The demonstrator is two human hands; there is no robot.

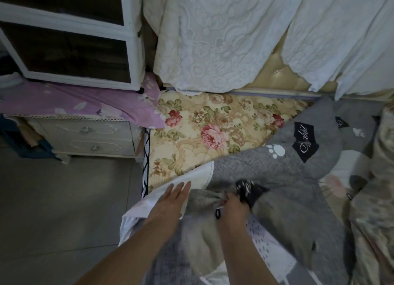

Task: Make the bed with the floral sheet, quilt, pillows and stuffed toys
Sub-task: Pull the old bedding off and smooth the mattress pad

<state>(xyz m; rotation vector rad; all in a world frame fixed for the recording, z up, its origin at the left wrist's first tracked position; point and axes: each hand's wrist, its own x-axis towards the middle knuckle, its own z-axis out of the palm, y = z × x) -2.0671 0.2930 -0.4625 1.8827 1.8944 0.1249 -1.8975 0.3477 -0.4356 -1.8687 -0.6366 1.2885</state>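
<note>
Standing at far left: stacked white-framed drawers [70,50] on a purple floral cloth [81,105], over a cream nightstand [89,137] beside bare grey floor [53,210].

Reaching in next, low and near: left hand [170,201], fingers straight and spread flat, palm down on the turned-up white underside of the quilt's edge, gripping nothing. Just right of it: right hand [232,206], fingers curled tight, pinching a bunched fold of the grey quilt [287,171] next to a black patch.

Lying exposed at centre, from the mattress's left edge to the headboard: floral sheet [202,131], flat and mostly smooth. Heaped diagonally across it from near centre to far right: the quilt, grey with paw prints and black labels, not yet spread. Hanging above at far centre and right: white embossed covers [213,39] over a tan tufted headboard [275,71]. Crumpled along the right border: more pale patterned fabric, too blurred to name. No pillows or stuffed toys clearly visible.

Judging the risks: pulling from one pinched fold alone likely to drag the quilt skewed, leaving the left corner folded under. Sliding off the left side toward the floor also possible, given the edge already overhanging. Tugging hard might rumple the sheet beneath.
</note>
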